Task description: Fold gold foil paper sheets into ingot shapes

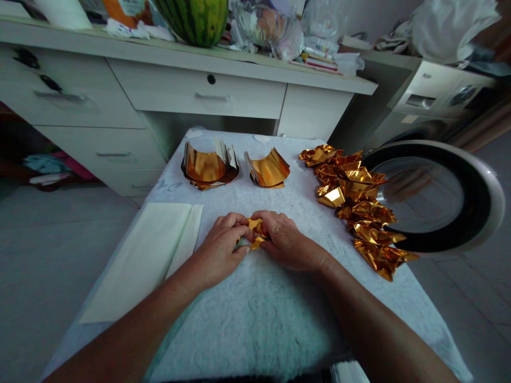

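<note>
Between both hands, at the middle of the cloth-covered table, is a small piece of gold foil paper, partly hidden by fingers. My left hand grips its left side with bent fingers. From the right, my right hand is closed on the other side, thumb below and fingers above. Beyond the hands stand a thick curved stack of gold foil paper and a thinner curved stack. Several folded gold foil pieces lie in a heap to the right.
White paper sheets lie on the table's left side. Behind it runs a white drawer cabinet bearing a watermelon, plastic bags and other items. A washing machine stands at right, its round door open beside the table edge.
</note>
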Motion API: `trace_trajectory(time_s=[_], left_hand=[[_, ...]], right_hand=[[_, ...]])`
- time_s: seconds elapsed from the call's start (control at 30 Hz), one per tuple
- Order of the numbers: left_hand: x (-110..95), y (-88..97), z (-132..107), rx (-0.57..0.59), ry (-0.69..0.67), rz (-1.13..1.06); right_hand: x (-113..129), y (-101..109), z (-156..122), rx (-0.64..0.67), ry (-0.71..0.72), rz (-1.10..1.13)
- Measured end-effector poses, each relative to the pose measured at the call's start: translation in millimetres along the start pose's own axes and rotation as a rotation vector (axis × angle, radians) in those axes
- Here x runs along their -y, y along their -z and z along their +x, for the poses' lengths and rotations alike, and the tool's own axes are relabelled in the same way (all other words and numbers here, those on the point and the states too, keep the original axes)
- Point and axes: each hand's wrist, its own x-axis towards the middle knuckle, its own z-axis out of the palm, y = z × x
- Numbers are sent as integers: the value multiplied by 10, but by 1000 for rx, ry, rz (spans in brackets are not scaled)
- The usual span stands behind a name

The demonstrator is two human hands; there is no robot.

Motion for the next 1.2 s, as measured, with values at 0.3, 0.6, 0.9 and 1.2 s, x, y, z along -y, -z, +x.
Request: trace_trajectory(time_s=[0.3,0.6,0.9,1.2], left_hand=[[14,-7,0,-24,-21,7],[-10,16,-18,-3,-14,14],[-25,55,-13,-19,-51,5],[13,57,-36,-63,28,-145]], right_hand=[[-42,-21,-10,-21,16,7],[-14,50,-43,-10,133,-92],[56,48,-15,8,261,-315],[94,-42,-23,-18,300,-518]])
